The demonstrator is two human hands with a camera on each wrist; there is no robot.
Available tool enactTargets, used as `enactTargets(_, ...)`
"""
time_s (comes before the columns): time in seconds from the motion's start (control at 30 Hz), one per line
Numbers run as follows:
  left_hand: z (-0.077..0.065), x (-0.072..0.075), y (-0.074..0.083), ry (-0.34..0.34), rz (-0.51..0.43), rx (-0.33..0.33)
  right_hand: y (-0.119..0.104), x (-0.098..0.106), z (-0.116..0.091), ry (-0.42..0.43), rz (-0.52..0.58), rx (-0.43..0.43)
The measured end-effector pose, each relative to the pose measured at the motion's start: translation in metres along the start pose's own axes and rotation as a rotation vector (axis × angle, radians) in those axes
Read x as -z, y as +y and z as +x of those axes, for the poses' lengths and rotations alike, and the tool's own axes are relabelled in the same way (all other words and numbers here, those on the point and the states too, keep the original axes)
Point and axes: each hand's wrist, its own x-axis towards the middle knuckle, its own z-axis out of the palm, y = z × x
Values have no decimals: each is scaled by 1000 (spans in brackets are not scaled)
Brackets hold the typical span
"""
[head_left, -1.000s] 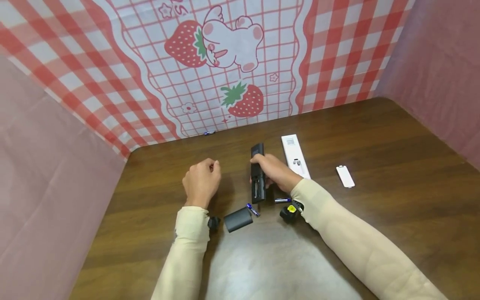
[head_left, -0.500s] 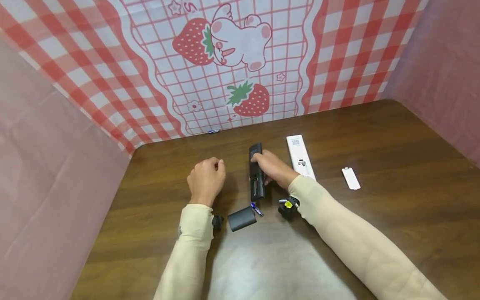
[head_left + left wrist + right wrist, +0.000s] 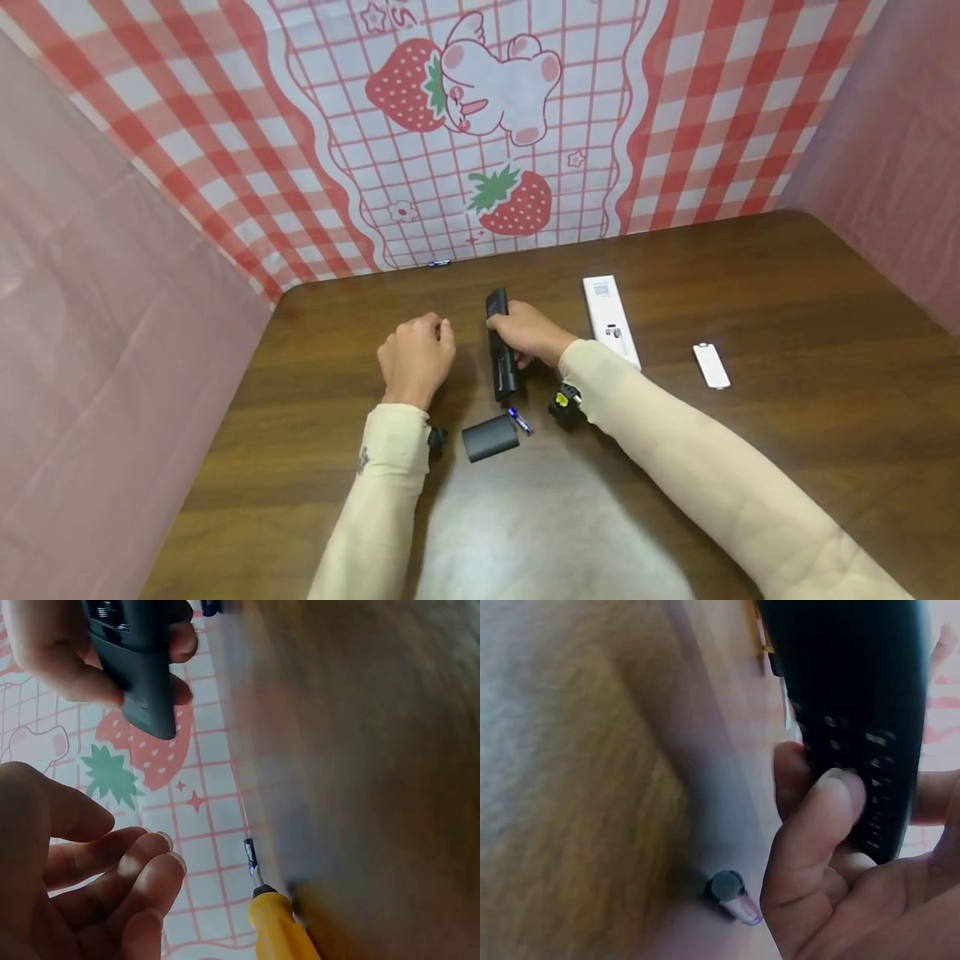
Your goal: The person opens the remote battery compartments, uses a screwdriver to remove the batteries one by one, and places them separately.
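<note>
My right hand [image 3: 531, 331] grips a black remote control [image 3: 500, 367] above the table, its thumb across the back. The remote's battery compartment is uncovered, and the right wrist view shows its button side [image 3: 855, 742]. Apart from it, to the left, my left hand [image 3: 416, 354] hovers with loosely curled fingers [image 3: 142, 877] and holds nothing. Below the remote lies a black battery cover [image 3: 490, 438], with a blue AA battery [image 3: 520, 421] at its right corner. Another battery [image 3: 736, 896] shows on the table in the right wrist view.
A white remote control [image 3: 612, 321] lies right of my right hand, and a white battery cover [image 3: 711, 365] farther right. One battery [image 3: 439, 263] rests by the checked cloth [image 3: 300, 208] at the back. A yellow-handled screwdriver [image 3: 281, 926] shows in the left wrist view.
The black remote has shifted left and turned onto its side in my right hand. My right wrist now hides the battery beside it in the head view. My left hand stays nearly still.
</note>
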Motion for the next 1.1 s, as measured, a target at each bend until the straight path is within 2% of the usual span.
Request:
enactTargets(0.2, -4, -3, -3, -27, -2, -11, 1, -5, 5, -55, -55, 4)
enactTargets(0.4, -6, -4, -1, -2, -27, -56, 1, -8, 10, -81, -95, -4)
enactTargets(0.53, -5, -3, -1, 11, -27, -59, -2, -11, 13, -93, -103, -14)
enactTargets(0.8, -3, -2, 1, 15, -30, -65, -5, -14, 19, -52, -137, -62)
enactTargets(1.1, 0, -3, 1, 6, -34, -79, -8, -10, 22, -39, -201, -65)
